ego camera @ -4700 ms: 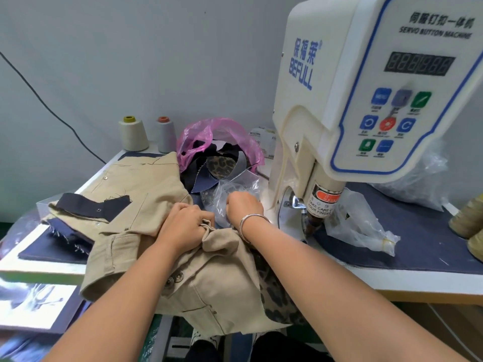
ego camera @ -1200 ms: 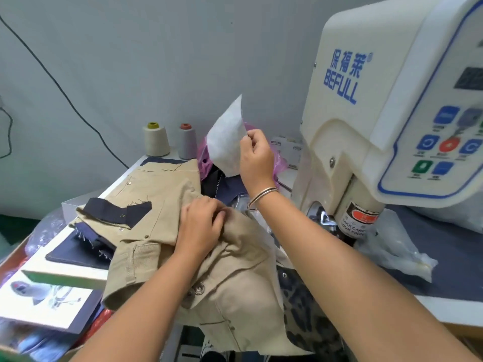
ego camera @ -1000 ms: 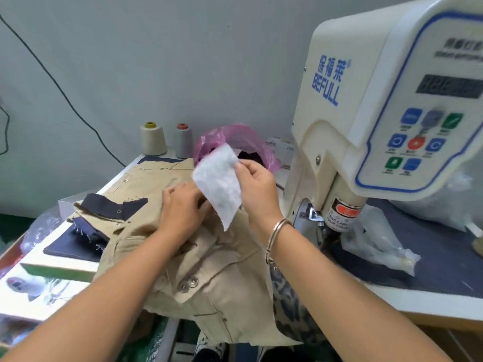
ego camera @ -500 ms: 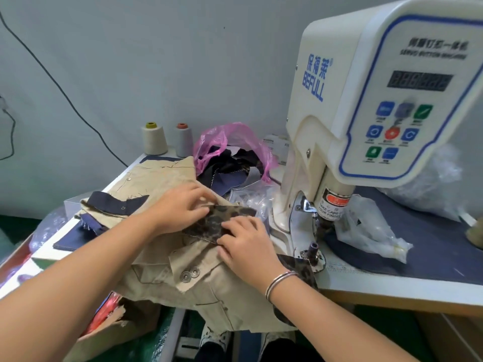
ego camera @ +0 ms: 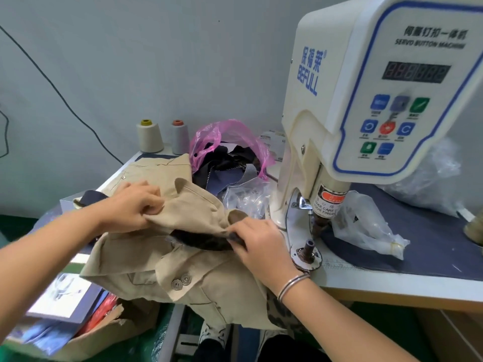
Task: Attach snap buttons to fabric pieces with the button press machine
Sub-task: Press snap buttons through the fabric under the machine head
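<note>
A tan garment (ego camera: 198,270) with two metal snap buttons (ego camera: 180,281) lies bunched at the table's front left. My left hand (ego camera: 133,205) grips a fold of the tan cloth. My right hand (ego camera: 258,244) pinches the tan fold together with a dark leopard-print fabric piece (ego camera: 203,240) tucked under it. The white button press machine (ego camera: 366,100) stands to the right, its lower die post (ego camera: 308,248) just right of my right hand.
A pink plastic bag (ego camera: 227,142) of dark fabric scraps and two thread cones (ego camera: 162,135) stand at the back. Clear plastic bags (ego camera: 366,226) lie on the dark blue mat (ego camera: 431,246) right of the machine. A cardboard box (ego camera: 99,333) sits below left.
The leopard-print piece lay on top of the tan garment half a second ago; now a tan fold covers it. Both hands have moved from pressing flat to gripping cloth.
</note>
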Motion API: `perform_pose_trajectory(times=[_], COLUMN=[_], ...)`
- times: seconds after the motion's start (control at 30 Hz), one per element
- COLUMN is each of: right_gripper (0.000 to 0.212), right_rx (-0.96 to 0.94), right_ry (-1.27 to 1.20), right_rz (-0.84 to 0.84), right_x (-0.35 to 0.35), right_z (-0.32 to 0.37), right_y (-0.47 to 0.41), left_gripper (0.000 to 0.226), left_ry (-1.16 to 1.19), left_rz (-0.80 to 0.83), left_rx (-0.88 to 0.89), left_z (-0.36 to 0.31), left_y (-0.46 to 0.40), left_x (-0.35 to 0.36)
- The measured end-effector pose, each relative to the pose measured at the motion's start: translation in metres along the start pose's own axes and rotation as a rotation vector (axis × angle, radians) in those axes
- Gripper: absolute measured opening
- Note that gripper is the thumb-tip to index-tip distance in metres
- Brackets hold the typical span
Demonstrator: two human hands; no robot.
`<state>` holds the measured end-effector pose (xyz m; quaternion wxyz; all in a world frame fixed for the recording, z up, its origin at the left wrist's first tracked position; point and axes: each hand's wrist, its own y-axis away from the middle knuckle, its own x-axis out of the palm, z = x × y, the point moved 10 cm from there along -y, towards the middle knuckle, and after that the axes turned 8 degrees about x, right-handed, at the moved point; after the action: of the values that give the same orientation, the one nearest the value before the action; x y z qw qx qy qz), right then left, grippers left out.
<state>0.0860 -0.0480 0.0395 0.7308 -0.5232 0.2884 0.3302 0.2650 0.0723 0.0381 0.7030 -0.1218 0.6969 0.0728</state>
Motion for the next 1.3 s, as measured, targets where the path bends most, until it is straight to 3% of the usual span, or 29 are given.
perform_pose_trajectory(times=[0.03, 0.1, 0.17, 0.27, 0.43, 0.5, 0.6, 0.7, 0.8, 0.9, 0.97, 1.03, 1.17, 1.23, 1.3], right_gripper=[0.006, 0.014, 0.018, 0.03, 0.04, 0.035, 0.024, 0.02, 0.008, 0.015, 0.022, 0.014, 0.011, 0.01, 0.014], right_rx=[-0.07, -0.16, -0.19, -0.152, -0.158, -0.169, -0.019, 0.075, 0.155, 0.345, 0.423, 0.496, 0.566, 0.572, 0.589], right_ry=[0.019, 0.058, 0.078, 0.063, -0.002, -0.124, -0.43, -0.73, -0.934, -1.228, -1.244, -1.268, -1.129, -1.063, -1.055], right_rz=[-0.034, -0.032, -0.007, 0.023, 0.076, 0.039, -0.067, -0.062, 0.236, 0.59, 0.715, 0.765, 0.501, 0.38, 0.316], right_x=[-0.002, 0.001, 0.005, 0.005, 0.004, -0.005, -0.024, -0.035, -0.02, 0.012, 0.03, 0.043, 0.033, 0.018, 0.002], right_z=[0.007, 0.016, 0.018, 0.014, 0.009, 0.005, -0.016, -0.023, -0.01, -0.001, 0.003, 0.007, -0.007, -0.015, -0.018], right_y=[0.006, 0.015, 0.018, 0.017, 0.024, 0.03, 0.028, 0.018, -0.007, -0.024, -0.026, -0.02, -0.02, -0.02, -0.015], left_gripper=[0.03, 0.057, 0.066, 0.06, 0.026, 0.037, 0.042, 0.041, 0.025, 0.014, 0.016, 0.017, 0.016, 0.034, 0.023], left_ry=[-0.091, -0.141, 0.004, 0.164, 0.202, 0.339, 0.761, 0.878, 0.794, 0.82, 0.828, 0.875, 0.889, 0.864, 0.701], left_rz=[0.094, 0.223, 0.109, -0.006, 0.226, 0.193, 0.051, 0.102, 0.187, 0.153, 0.154, 0.168, 0.233, 0.279, 0.319], left_rx=[0.028, 0.02, 0.002, 0.093, 0.142, 0.091, -0.018, -0.056, -0.029, -0.007, -0.018, -0.031, -0.009, -0.055, -0.034], left_z=[0.0, 0.0, -0.008, -0.045, -0.09, -0.085, -0.07, -0.065, -0.071, -0.077, -0.077, -0.079, -0.087, -0.089, -0.101], left_y=[0.002, 0.004, -0.003, -0.022, -0.051, -0.053, -0.045, -0.037, -0.035, -0.037, -0.036, -0.033, -0.026, -0.025, -0.03], left_x=[0.005, 0.01, -0.009, -0.023, 0.009, -0.003, -0.035, -0.045, -0.041, -0.047, -0.048, -0.047, -0.041, -0.034, -0.032])
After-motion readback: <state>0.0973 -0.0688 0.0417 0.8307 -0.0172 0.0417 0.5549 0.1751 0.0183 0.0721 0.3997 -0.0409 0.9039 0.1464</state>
